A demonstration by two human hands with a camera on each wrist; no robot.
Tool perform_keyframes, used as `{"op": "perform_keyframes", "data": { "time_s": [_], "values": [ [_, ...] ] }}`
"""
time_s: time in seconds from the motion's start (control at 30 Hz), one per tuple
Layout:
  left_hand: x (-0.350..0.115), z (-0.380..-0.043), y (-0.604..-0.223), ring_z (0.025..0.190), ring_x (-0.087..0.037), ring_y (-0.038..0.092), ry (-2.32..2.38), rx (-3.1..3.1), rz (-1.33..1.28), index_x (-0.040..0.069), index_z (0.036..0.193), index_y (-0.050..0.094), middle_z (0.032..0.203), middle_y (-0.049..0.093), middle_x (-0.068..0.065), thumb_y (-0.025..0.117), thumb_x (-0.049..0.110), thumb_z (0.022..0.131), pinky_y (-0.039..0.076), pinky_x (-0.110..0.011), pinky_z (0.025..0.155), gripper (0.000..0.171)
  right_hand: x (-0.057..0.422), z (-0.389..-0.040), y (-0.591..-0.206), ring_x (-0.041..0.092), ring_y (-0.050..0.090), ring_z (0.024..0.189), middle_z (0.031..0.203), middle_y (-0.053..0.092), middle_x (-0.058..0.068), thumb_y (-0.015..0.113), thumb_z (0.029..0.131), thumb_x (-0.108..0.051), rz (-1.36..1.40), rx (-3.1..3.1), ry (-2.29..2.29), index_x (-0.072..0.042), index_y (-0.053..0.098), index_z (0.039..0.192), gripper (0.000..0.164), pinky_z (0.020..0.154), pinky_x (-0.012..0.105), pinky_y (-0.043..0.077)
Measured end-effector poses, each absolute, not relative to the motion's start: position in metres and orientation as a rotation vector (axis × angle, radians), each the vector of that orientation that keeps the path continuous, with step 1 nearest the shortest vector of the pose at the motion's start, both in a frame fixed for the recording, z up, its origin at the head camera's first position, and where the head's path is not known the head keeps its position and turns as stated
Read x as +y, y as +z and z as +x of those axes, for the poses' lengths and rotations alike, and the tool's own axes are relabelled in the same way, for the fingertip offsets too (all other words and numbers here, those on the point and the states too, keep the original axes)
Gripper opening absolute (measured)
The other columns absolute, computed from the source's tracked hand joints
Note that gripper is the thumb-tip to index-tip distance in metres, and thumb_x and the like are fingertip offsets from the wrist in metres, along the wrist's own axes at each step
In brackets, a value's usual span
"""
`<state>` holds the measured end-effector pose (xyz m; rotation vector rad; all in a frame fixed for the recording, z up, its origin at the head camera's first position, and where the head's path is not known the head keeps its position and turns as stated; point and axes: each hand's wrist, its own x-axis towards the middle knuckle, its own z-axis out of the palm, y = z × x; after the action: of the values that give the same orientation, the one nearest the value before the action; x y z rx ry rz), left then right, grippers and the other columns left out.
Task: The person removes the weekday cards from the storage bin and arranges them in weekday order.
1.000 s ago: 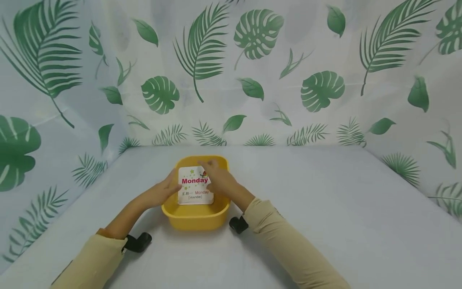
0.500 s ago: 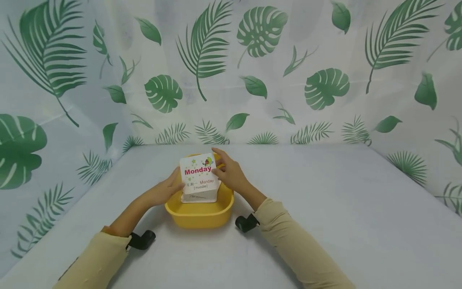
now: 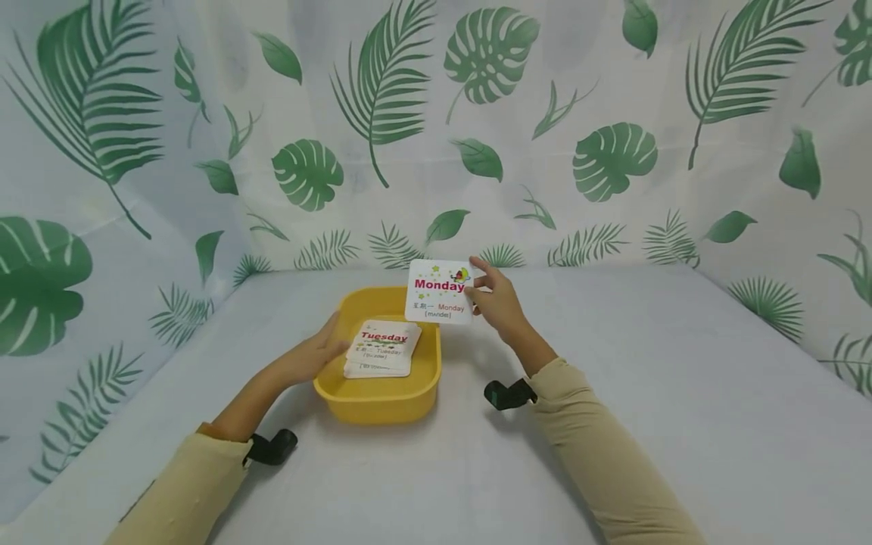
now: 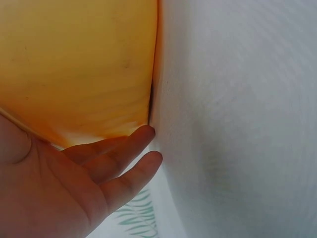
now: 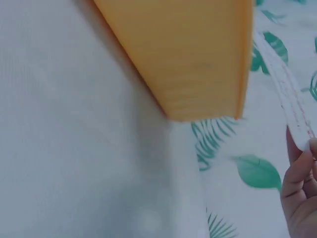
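My right hand pinches a white "Monday" card by its right edge, above the right rim of a yellow plastic tub. In the right wrist view the card appears nearly edge-on, with the fingers at its lower end. Inside the tub lies a small stack of cards with a "Tuesday" card on top. My left hand holds the tub's left side, thumb over the rim. The left wrist view shows its fingers along the tub's outer wall.
The tub stands on a white-covered table. Behind and at both sides hangs a white cloth printed with green leaves. A black wrist camera is on each forearm, one left and one right.
My right hand has lifted the Monday card off the stack and carried it up and to the right, out over the tub's rim. The Tuesday card is now exposed. My left hand stays on the tub.
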<state>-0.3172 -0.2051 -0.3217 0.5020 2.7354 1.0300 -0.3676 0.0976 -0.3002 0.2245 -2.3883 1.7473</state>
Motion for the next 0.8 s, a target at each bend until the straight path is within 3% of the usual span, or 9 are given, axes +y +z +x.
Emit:
{"op": "perform_keyframes", "data": {
  "time_s": [0.27,0.5,0.8],
  "values": [
    [-0.205,-0.319,-0.325,0.138,-0.041,0.002,1.043,2.741,0.52,-0.005,0.142,-0.012,0.15,-0.006,-0.026,0.029,0.032,0.1,0.008,-0.054,0.111,0.07,0.132,-0.378,-0.301,0.017,0.055,0.083,0.115,0.047,0.011,0.049,0.093,-0.011,0.042,-2.456,1.843,-0.022,0.029,0.144,0.056,0.064,0.023,0.046],
    [-0.205,-0.319,-0.326,0.139,-0.04,0.002,1.038,2.735,0.485,-0.004,0.142,-0.013,0.15,-0.006,-0.025,0.029,0.032,0.1,0.009,-0.054,0.111,0.07,0.141,-0.381,-0.31,0.018,0.054,0.082,0.12,0.047,0.014,0.047,0.093,-0.011,-0.054,-2.548,1.81,-0.021,0.03,0.144,0.054,0.061,0.022,0.045],
    [-0.208,-0.319,-0.322,0.138,-0.04,-0.002,0.995,2.74,0.506,-0.007,0.142,-0.01,0.15,-0.008,-0.026,0.025,0.016,0.099,0.004,-0.052,0.112,0.06,0.143,-0.383,-0.32,0.023,0.053,0.091,0.123,0.049,0.018,0.046,0.092,-0.008,-0.004,-2.738,1.607,-0.017,0.035,0.142,0.052,0.062,0.024,0.047]
  ]
}}
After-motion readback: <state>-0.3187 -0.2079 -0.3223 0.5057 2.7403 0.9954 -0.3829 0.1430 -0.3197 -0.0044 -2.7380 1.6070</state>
